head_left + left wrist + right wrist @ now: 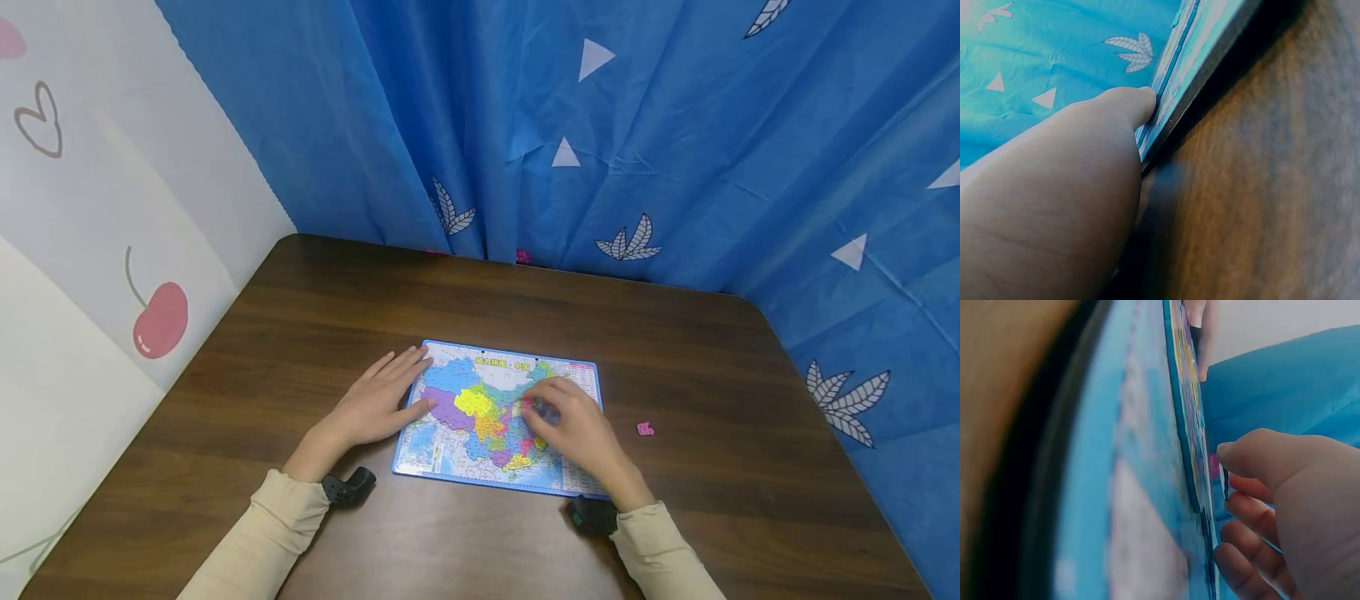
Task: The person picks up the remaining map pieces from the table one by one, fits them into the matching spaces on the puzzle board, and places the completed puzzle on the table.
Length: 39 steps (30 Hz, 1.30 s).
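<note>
A map puzzle board (487,481) with a blue border and coloured regions lies flat on the table. My left hand (375,408) rests with spread fingers over its left edge; in the left wrist view the thumb (1138,103) touches the board's surface. Over the right half of the map, my right hand (576,421) pinches a small thin puzzle piece (1225,482) between thumb and fingers. That piece shows edge-on, just off the board, so its shape is hidden. To the right of the board lies a loose pink puzzle piece (645,428).
The brown wooden table (360,292) extends round the board on all sides. Blue curtains (487,125) hang behind it and to the right, and a white patterned cloth (90,208) hangs at the left. Dark wrist cameras (592,515) sit at both wrists.
</note>
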Tool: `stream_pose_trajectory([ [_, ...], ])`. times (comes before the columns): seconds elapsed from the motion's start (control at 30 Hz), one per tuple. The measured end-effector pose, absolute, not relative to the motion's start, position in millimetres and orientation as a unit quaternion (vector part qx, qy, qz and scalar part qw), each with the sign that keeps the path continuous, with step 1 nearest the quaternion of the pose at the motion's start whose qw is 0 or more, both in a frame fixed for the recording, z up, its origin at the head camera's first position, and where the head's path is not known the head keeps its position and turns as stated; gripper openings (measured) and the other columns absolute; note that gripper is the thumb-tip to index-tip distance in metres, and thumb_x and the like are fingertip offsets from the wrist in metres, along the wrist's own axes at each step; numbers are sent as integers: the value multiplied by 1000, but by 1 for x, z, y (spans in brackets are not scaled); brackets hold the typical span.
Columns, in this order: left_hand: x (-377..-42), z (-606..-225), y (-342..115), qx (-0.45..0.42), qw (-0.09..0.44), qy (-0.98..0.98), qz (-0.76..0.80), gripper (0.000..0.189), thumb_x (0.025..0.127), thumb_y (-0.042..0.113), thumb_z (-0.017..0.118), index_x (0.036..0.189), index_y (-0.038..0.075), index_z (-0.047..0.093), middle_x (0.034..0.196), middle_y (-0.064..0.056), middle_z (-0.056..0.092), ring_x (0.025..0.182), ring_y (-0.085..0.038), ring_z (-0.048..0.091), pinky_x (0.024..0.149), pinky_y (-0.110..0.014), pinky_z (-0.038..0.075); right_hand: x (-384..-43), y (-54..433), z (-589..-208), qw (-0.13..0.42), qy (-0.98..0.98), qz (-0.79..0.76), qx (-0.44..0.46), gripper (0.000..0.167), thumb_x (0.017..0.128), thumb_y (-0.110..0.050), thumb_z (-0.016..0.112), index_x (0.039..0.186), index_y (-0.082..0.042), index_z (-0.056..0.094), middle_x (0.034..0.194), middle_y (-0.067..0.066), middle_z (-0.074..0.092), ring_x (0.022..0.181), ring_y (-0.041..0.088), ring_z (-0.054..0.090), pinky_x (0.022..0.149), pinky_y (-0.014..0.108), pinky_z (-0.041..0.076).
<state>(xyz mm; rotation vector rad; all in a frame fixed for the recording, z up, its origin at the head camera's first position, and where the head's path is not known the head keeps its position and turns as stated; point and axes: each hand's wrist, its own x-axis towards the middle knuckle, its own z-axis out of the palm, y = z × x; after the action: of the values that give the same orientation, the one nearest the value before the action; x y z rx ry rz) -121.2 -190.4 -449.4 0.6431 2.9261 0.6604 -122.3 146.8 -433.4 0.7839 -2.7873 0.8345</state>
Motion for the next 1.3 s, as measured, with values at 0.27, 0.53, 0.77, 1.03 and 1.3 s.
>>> stream_pose_trajectory([
  [0.27,-121,-448,-190,211,33,953,213,78,100,58,54,160,13,38,171,-6,25,159,-26,19,130,-49,12,-123,142,-437,72,-920,270,274,18,90,-28,82,106,-20,78,109,-7,72,99,9,66,85,33,60],
  [0.53,-120,-449,-190,210,38,953,215,78,100,58,54,161,13,38,171,-5,25,160,-26,19,130,-49,11,-122,139,-440,70,-922,264,273,13,90,-28,82,100,-22,78,105,-9,71,95,7,65,83,31,60],
  [0.77,-121,-450,-190,211,35,953,215,77,100,59,53,161,13,37,171,-5,24,160,-24,18,131,-48,11,-122,138,-441,69,-926,257,269,13,90,-31,82,100,-23,79,104,-9,71,94,7,63,82,31,59],
  [1.03,-121,-449,-190,216,27,951,219,78,100,58,55,160,12,38,171,-6,26,159,-27,20,130,-50,13,-121,139,-441,72,-925,261,267,11,90,-29,82,99,-22,81,106,-8,72,97,9,64,82,32,59],
  [1.3,-121,-448,-190,210,35,953,214,77,100,58,53,161,13,37,171,-5,25,160,-25,18,130,-48,11,-121,139,-442,71,-924,259,271,9,91,-24,82,99,-20,82,106,-7,72,99,11,65,83,32,60],
])
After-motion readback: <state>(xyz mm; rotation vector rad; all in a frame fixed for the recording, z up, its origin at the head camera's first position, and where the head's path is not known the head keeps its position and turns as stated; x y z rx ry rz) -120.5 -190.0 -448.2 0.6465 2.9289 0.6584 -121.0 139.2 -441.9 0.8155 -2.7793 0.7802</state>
